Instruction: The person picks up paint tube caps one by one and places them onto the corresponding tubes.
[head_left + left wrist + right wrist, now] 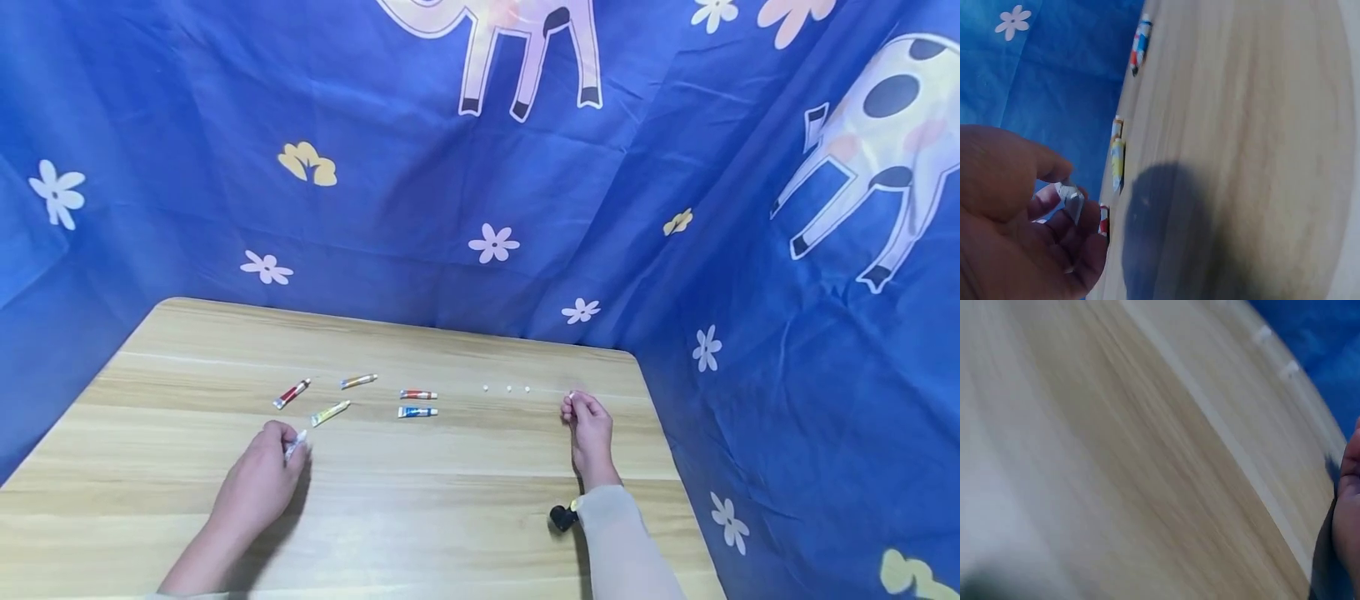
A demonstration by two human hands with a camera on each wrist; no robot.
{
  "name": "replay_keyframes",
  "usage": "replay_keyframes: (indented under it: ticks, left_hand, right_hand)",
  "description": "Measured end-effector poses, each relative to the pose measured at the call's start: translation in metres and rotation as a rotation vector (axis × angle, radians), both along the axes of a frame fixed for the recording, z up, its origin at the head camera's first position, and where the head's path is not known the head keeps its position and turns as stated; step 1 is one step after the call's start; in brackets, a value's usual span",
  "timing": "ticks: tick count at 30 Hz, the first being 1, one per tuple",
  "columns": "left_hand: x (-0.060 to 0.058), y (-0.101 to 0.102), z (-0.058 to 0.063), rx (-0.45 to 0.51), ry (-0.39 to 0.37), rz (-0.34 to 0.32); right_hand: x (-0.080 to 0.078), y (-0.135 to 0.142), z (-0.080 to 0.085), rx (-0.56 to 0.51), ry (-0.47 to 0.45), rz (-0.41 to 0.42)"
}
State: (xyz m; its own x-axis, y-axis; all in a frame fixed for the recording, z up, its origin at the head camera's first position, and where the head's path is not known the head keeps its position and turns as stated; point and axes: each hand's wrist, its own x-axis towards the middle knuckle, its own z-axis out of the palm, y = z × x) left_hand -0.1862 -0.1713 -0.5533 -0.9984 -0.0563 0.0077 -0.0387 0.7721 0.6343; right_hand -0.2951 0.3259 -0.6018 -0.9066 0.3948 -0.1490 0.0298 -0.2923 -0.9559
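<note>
In the head view my left hand (258,479) holds a small whitish paint tube (296,445) between thumb and fingers, over the table's left part. The left wrist view shows the same tube (1072,200) partly hidden by the curled fingers. Farther right, my right hand (592,433) pinches a tiny white cap (572,395) at its fingertips. Three similar white caps (509,388) lie in a row to its left. Beyond the left hand lie a dark red paint tube (292,394) and a yellow paint tube (331,413). Only an edge of the right hand (1349,512) enters the right wrist view.
An ochre paint tube (358,381), an orange-red paint tube (417,394) and a blue paint tube (417,412) lie around the middle of the wooden table (420,517). Blue printed cloth (405,208) hangs behind the table and along its sides.
</note>
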Motion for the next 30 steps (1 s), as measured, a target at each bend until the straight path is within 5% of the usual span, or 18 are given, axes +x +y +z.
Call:
replay_keyframes:
  ticks: [13,21,30]
  left_hand:
    - [0.0,0.007,0.003,0.126,-0.077,-0.009]
    - [0.003,0.015,0.009,0.186,-0.109,-0.021]
    - [-0.001,0.028,0.008,0.218,-0.089,0.013]
  right_hand:
    - [0.021,-0.036,0.033,-0.418,0.11,0.065]
    - [0.035,-0.055,0.047,-0.473,0.13,0.155]
    - [0.048,-0.07,0.058,-0.473,0.095,0.14]
